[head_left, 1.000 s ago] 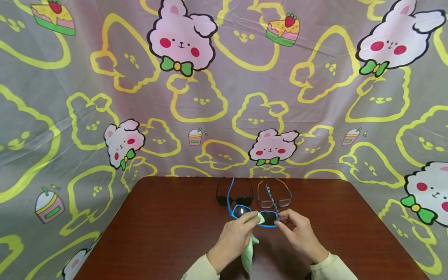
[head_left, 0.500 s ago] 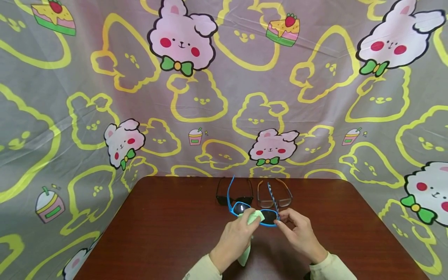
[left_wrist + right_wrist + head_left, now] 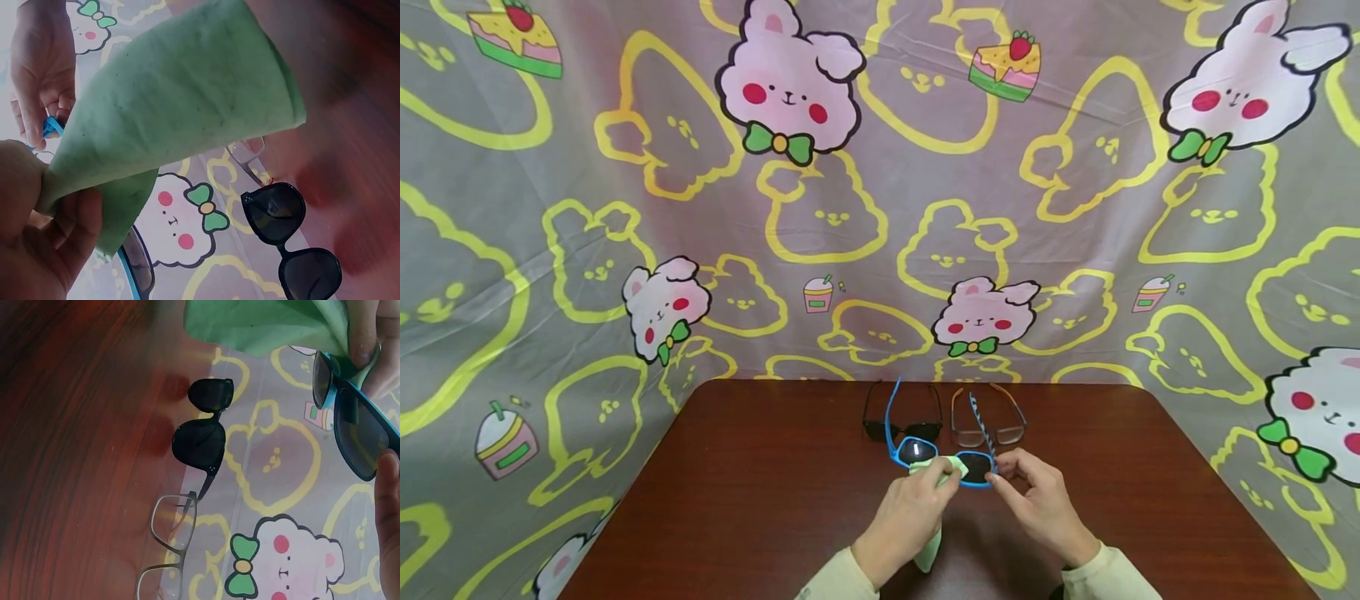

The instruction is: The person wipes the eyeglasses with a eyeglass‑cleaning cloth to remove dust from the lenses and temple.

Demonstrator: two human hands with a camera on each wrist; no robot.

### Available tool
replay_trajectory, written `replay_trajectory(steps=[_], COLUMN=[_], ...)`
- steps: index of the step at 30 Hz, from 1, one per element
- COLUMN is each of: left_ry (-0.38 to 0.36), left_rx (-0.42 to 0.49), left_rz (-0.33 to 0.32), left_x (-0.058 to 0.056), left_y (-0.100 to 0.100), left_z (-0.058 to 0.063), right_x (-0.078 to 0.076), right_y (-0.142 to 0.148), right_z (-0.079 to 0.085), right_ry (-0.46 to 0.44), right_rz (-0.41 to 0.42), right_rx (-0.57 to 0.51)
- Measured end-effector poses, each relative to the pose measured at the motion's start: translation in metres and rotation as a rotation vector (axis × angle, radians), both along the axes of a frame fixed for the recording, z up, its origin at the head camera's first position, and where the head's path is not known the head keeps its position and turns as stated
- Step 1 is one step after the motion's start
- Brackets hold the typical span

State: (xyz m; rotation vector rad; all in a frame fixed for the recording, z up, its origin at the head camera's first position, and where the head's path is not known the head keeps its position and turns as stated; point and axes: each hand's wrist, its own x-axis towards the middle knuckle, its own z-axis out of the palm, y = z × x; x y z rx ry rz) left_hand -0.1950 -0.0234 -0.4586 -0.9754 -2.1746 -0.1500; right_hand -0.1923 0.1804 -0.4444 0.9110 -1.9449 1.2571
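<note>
Left hand (image 3: 906, 510) pinching folded pale-green cloth (image 3: 181, 94) at bridge of blue-framed dark-lensed sunglasses (image 3: 976, 468), right hand (image 3: 1048, 504) gripping their hinge end, held above reddish-brown wooden table (image 3: 737, 483), black sunglasses (image 3: 200, 444), thin-rimmed clear glasses (image 3: 182, 552) beyond.

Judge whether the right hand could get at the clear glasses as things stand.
Probably not straightaway: the right hand pinches the blue sunglasses, whose striped temple crosses in front of the clear glasses in the head view. Once freed, it might reach past.
</note>
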Motion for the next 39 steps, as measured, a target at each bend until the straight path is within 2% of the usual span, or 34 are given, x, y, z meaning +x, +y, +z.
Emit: replay_trajectory(steps=[6,14,24,28,39], left_ry=[-0.024,-0.035,0.003,-0.004,-0.036], left_rx=[0.011,0.02,0.034,0.037,-0.05], left_rz=[-0.041,-0.069,-0.038,-0.022,-0.012], left_x=[0.0,0.001,-0.001,0.0,0.002], left_y=[0.001,0.002,0.006,0.008,0.004], left_z=[-0.001,-0.002,-0.001,0.0,0.004], right_x=[0.01,0.01,0.01,0.01,0.009], right_y=[-0.006,-0.005,-0.007,-0.007,-0.005], right_z=[0.015,0.013,0.012,0.013,0.011], right_ry=[-0.02,-0.021,-0.018,-0.011,-0.048], right_rz=[-0.014,0.01,0.007,0.008,0.034], right_rx=[0.019,0.006,0.016,0.023,-0.01])
